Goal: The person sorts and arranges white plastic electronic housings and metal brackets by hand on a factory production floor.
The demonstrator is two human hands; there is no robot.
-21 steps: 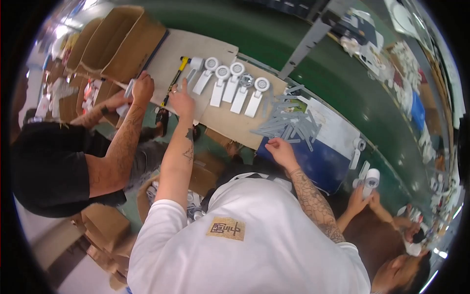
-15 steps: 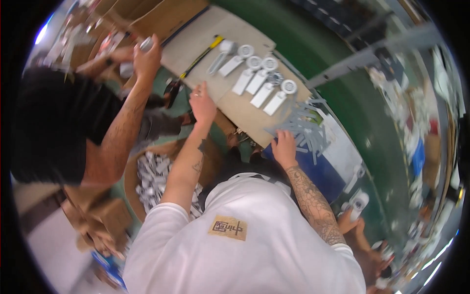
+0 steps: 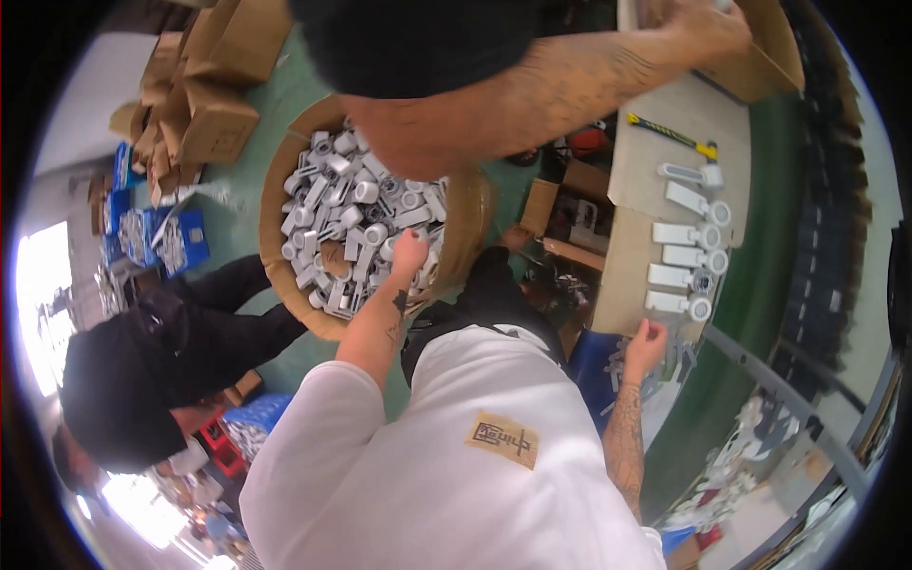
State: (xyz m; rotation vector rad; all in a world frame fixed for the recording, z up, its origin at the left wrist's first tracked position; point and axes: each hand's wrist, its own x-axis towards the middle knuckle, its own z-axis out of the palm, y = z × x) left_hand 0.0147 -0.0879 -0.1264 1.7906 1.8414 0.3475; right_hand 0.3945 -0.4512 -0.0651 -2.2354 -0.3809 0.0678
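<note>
My left hand [image 3: 410, 251] is down at the near right part of a big round-sided cardboard box [image 3: 274, 237], which is filled with white handheld fans [image 3: 351, 218]. Its fingers are curled among the fans; what they grip, if anything, I cannot make out. Over the table's near end my right hand [image 3: 645, 351] has its fingers pressed together, beside a pile of flat grey strips [image 3: 676, 359]. Whether a strip is between the fingertips is too small to tell. Several white fans [image 3: 689, 256] lie in a row on the table just beyond this hand.
A yellow-and-black hammer-like tool [image 3: 673, 136] lies farther up the cardboard-covered table [image 3: 655, 95]. Another person's arm [image 3: 532, 104] reaches across the far side, above the box. A second person in black [image 3: 133, 370] bends at the left. An open carton [image 3: 577, 204] stands beside the table.
My view and body have turned left, toward the big box. My left hand has gone from beside the table into the fans. My right hand stays near the strips, its fingers now closed together.
</note>
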